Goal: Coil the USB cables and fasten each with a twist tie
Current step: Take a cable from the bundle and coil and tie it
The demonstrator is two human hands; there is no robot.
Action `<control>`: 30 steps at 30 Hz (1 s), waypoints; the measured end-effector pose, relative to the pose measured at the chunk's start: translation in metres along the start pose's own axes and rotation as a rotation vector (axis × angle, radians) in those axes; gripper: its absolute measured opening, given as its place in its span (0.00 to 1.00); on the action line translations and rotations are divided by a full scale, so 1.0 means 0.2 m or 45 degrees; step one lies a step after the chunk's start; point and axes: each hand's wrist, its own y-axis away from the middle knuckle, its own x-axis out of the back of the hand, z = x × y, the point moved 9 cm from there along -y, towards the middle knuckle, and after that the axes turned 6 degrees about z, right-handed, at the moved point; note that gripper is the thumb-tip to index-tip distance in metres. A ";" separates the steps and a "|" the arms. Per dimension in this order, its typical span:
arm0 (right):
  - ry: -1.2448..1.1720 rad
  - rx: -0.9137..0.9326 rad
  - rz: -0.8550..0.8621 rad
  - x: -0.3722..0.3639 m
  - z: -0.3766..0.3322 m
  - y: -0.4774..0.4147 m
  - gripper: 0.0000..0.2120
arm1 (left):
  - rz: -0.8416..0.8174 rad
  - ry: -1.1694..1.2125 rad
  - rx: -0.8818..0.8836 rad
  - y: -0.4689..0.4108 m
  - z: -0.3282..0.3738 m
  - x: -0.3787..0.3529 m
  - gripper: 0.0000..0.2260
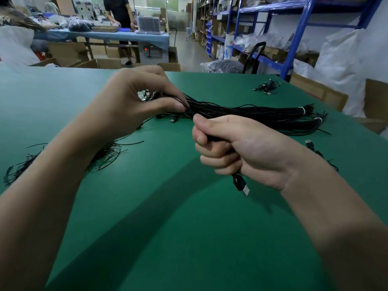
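A long bundle of black USB cables [252, 114] lies across the green table [168, 227], bound with white ties near its right end. My left hand [134, 101] pinches the bundle's left end, where several metal plugs stick out. My right hand [235, 148] is closed in a fist around one black cable; its USB plug [241, 184] hangs out below the fist. A pile of thin black twist ties [105, 152] lies on the table under my left forearm.
More twist ties [19, 169] are scattered at the left edge. A small heap of cables [267, 87] sits at the far right, and a loose cable [319, 153] lies by my right wrist. Cardboard boxes, blue shelving and a person at another table stand beyond.
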 end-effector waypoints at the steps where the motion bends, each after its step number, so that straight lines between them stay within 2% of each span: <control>1: 0.027 0.002 -0.012 0.00 0.00 0.00 0.19 | 0.016 -0.013 -0.020 0.00 0.02 0.02 0.05; 10: -0.020 0.066 -0.129 -0.01 -0.04 0.04 0.16 | 0.023 -0.137 -0.150 -0.03 0.14 0.05 0.08; 14: -0.225 0.015 -0.176 -0.04 -0.04 0.03 0.16 | -0.006 -0.167 -0.103 -0.02 0.09 0.01 0.09; 19: -0.510 0.001 -0.277 -0.08 -0.08 0.05 0.14 | -0.022 -0.001 -0.010 0.01 0.04 -0.10 0.08; 23: -0.505 0.087 -0.176 -0.03 -0.12 0.05 0.12 | -0.002 0.046 0.097 0.02 -0.01 -0.16 0.09; 26: -0.588 0.207 -0.079 0.03 -0.19 0.06 0.11 | -0.098 0.108 0.166 0.04 0.01 -0.27 0.11; 30: -0.720 0.368 0.159 0.18 -0.24 0.06 0.15 | -0.239 -0.050 0.136 0.08 0.09 -0.43 0.08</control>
